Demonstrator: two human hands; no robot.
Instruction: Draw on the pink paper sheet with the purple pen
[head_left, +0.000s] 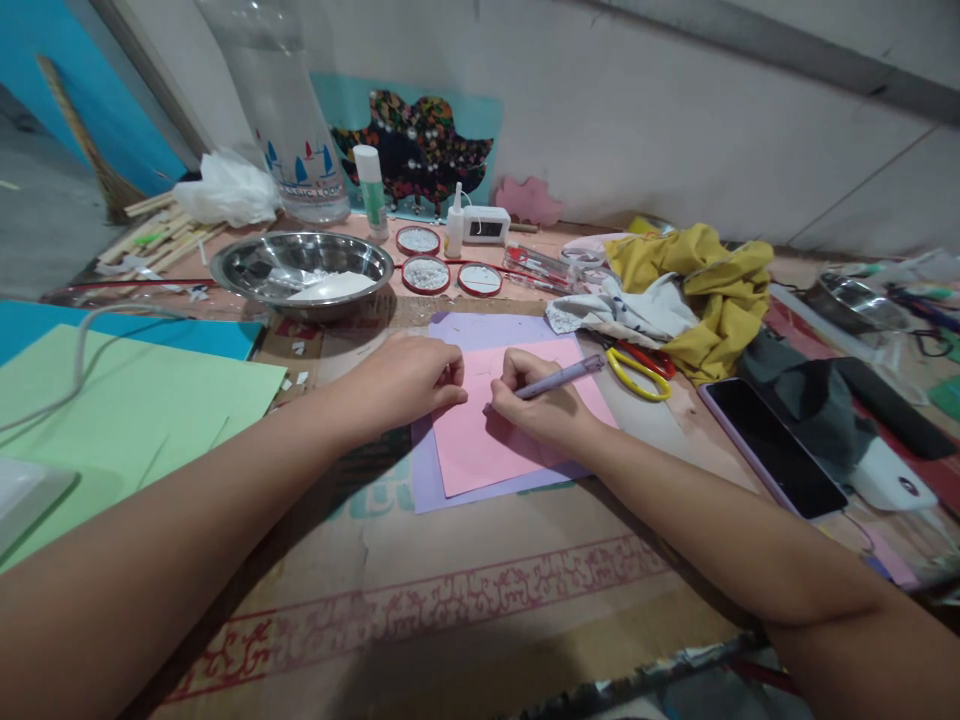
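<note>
Pale wall (pixel 675 120) rose behind a cluttered worktop (pixel 682 408), its near part covered by flattened brown cardboard (pixel 420 560) printed with a red scroll band (pixel 487 590). On that lay a lilac paper sheet (pixel 426 490), and on top of it, slightly askew, a smaller pink paper sheet (pixel 487 465). From where I stood, the right hand (pixel 546 408) gripped a slim greyish-purple pen (pixel 564 377) between thumb and fingers, tip down towards the pink sheet. The left hand (pixel 420 380) rested at that sheet's left edge, fingers curled inward; I could not tell whether they pinched or merely pressed the paper.

For a clean line, I judged, the left hand needed to bear down enough to stop the pink sheet sliding over the lilac one, while the pen travelled slowly and lightly.

Faint marks (pixel 486 367) near the far edge were too dim to read. The right hand hid part of the sheet, and whether the pen tip touched was unclear. Farther left, a tall clear bottle (pixel 300 130) was cut off at the top.
</note>
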